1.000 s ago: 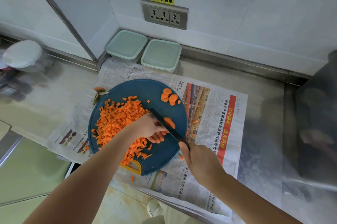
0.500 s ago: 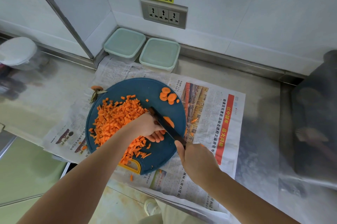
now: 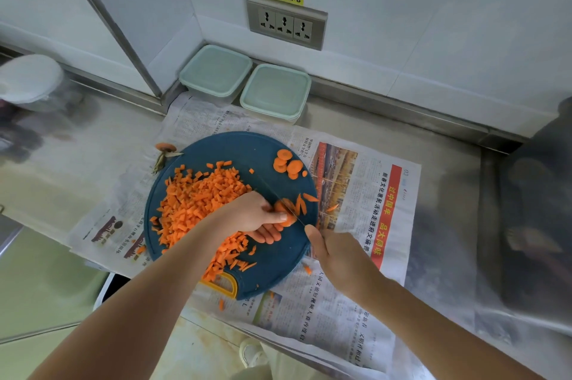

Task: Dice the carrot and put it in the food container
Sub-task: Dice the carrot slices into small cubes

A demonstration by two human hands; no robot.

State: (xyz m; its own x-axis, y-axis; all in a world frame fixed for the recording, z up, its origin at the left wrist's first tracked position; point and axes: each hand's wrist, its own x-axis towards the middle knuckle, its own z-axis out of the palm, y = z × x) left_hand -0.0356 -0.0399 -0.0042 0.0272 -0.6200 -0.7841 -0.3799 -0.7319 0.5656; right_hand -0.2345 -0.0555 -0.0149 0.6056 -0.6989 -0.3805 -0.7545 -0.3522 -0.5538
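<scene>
A round blue cutting board (image 3: 235, 150) lies on newspaper, with a large heap of diced carrot (image 3: 198, 200) on its left half. Several carrot rounds (image 3: 288, 164) sit at its far right edge, and thin carrot strips (image 3: 301, 204) lie by the blade. My left hand (image 3: 257, 217) presses carrot slices (image 3: 286, 217) down on the board with its fingertips. My right hand (image 3: 337, 252) grips the handle of a dark knife (image 3: 278, 200), whose blade cuts beside the left fingertips. Two lidded pale green food containers (image 3: 216, 71) (image 3: 275, 91) stand against the back wall.
Newspaper (image 3: 356, 194) covers the steel counter (image 3: 448, 194) under the board. A carrot top with stem (image 3: 165, 149) lies off the board's left edge. Stray carrot bits (image 3: 306, 269) lie on the paper. A white lidded tub (image 3: 29, 79) stands far left; a wall socket (image 3: 286, 25) is behind.
The knife has come down through the held slices, and fresh carrot strips now lie right of the blade. Both hands stay at the board's right side.
</scene>
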